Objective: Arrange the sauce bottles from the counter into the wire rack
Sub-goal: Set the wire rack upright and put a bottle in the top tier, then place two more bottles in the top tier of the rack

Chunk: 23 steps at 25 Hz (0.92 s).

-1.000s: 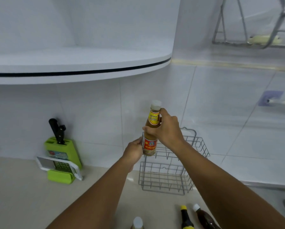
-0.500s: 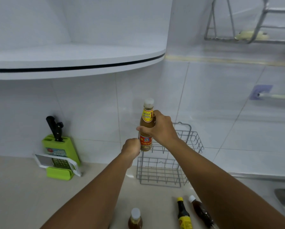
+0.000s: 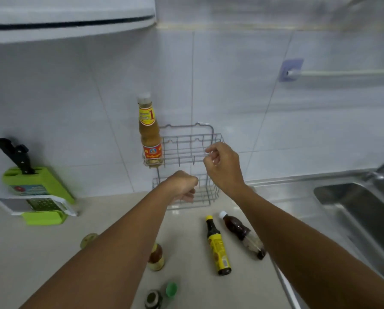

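Pale glossy wall tiles [image 3: 242, 90] rise behind a cream table [image 3: 41, 246]; a white curved shelf [image 3: 68, 21] hangs overhead, a stainless steel sink [image 3: 360, 210] sits rightward.

Both bare forearms extend from the lower frame toward centre. Left hand [image 3: 182, 186]: loosely curled fist, empty. Right hand [image 3: 222, 166]: slightly higher, fingers [image 3: 210, 149] partly curled, empty.

Green knife block [image 3: 38, 182] at left on the tabletop [image 3: 41, 253] against the tiled wall [image 3: 242, 97], black-handled knife [image 3: 12, 156] standing in it — white-framed grater [image 3: 37, 206] leaning at its front. Steel sink [image 3: 353, 210] at right, purple wall hook [image 3: 291, 70] above, white shelf [image 3: 68, 21] upper left.
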{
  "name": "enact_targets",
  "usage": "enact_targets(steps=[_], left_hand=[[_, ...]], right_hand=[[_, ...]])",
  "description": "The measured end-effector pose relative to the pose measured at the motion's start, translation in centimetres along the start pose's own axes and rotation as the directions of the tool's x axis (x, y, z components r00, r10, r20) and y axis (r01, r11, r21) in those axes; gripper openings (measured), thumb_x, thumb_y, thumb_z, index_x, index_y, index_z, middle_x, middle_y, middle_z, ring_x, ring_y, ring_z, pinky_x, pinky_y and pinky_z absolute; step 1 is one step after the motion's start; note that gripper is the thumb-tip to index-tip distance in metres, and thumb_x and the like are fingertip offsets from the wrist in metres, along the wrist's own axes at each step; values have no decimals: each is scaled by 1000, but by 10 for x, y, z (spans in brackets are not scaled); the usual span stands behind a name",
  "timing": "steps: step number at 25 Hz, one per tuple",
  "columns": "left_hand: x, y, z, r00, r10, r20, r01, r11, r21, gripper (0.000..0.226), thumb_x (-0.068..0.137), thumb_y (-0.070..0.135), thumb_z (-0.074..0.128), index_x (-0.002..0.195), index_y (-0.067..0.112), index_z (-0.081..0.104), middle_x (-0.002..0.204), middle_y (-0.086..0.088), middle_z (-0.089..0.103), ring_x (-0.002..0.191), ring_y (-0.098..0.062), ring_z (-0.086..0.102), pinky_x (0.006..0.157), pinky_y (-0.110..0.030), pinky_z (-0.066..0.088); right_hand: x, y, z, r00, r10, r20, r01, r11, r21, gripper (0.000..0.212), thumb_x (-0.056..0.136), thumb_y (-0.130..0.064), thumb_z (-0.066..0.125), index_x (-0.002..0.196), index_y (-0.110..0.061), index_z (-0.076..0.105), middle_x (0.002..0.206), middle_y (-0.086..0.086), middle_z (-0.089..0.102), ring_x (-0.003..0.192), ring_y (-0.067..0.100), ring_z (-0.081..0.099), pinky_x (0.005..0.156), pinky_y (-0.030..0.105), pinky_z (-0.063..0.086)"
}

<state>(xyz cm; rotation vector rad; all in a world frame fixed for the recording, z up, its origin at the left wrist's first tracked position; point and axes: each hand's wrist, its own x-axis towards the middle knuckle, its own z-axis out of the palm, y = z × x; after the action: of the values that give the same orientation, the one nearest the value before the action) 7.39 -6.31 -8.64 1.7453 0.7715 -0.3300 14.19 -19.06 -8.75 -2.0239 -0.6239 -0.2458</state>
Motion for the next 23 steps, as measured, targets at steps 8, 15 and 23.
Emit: enact_targets(steps=[8, 15, 23], left_hand=[[58, -88, 136, 989, -148, -21, 148, 949, 277, 26, 84, 21, 63, 102, 3, 62, 105, -18, 65, 82, -33, 71, 70, -40, 63], [86, -125, 183, 950, -218, -223, 296, 855, 425, 53, 91, 35, 63, 135, 11, 46, 140, -15, 39, 126, -33, 46, 102, -36, 42], [53, -131, 173, 983, -161, -87, 173, 973, 154, 57, 80, 34, 70, 125, 10, 45, 120, -12, 57, 108, -30, 63, 90, -43, 58]], right_hand=[[-99, 159, -27, 715, 564, 413, -311, 786, -534, 54, 86, -38, 70, 134, -19, 53, 129, 7, 57, 122, 28, 58, 98, 39, 50], [-128, 201, -18, 686, 595, 419, -161, 686, -710, 69, 76, -48, 81, 128, -18, 47, 124, 4, 54, 114, 28, 61, 80, 37, 46], [-119, 201, -44, 689, 601, 405, -485, 798, -359, 46, 61, -37, 85, 99, -20, 65, 93, 0, 71, 81, 17, 68, 69, 32, 56]])
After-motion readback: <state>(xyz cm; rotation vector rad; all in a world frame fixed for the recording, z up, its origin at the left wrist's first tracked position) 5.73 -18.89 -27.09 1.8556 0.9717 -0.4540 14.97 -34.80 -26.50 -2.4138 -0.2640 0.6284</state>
